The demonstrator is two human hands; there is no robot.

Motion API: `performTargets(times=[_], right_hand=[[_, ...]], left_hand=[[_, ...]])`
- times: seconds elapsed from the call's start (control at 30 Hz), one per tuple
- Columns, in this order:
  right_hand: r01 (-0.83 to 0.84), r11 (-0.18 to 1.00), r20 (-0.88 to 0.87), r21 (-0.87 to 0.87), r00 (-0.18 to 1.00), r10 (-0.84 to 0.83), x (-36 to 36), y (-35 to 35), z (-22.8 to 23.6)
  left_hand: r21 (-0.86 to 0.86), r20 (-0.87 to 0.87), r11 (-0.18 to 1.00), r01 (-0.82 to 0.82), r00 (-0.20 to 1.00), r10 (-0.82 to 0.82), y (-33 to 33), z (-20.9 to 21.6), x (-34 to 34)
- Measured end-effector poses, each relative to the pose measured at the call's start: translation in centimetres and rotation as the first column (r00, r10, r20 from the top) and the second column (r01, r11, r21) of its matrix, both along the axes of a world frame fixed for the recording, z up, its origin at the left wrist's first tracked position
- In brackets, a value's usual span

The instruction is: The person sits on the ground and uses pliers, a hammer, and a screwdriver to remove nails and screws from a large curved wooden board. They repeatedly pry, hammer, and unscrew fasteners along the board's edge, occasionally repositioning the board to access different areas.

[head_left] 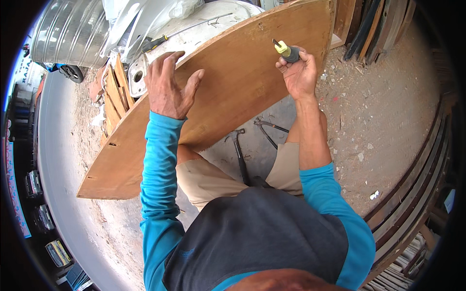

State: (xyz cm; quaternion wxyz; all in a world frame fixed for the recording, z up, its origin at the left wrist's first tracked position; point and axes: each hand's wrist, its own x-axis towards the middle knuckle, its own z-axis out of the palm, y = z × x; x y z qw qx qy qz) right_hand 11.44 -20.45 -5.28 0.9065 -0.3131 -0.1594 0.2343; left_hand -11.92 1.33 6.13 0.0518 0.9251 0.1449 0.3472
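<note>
Left hand (167, 87) spread near flat wooden board (233, 89); right hand (300, 77) grasping chunky metal-tipped tool (290, 53).

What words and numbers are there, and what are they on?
White sign, far left: blue lettering; I won't copy it out.
Banner, left edge: letters too distorted to read surely.
Dark shirt: blue mark, too small to read.
Wooden board and tool in the right hand: none that I can make out.
</note>
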Motion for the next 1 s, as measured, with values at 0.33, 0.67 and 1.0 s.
performTargets(times=[0.33, 0.67, 1.0], right_hand=[[-0.094, 0.993, -0.101, -0.068, 0.991, 0.087, 2.2, 1.4, -2.9], [0.094, 0.969, -0.041, -0.23, 0.994, -0.106, 0.4, 3.9, -5.2], [0.43, 0.779, 0.419, -0.456, 0.876, -0.238, -0.7, 4.6, -4.6]], left_hand=[[-0.017, -0.219, 0.957, 0.291, 0.932, -0.287, 2.5, -3.2, 19.9], [-0.078, -0.107, 0.937, 0.34, 0.932, -0.347, 1.7, -4.0, 20.0], [-0.022, -0.1, 0.943, 0.333, 0.937, -0.333, 0.8, -3.7, 20.2]])
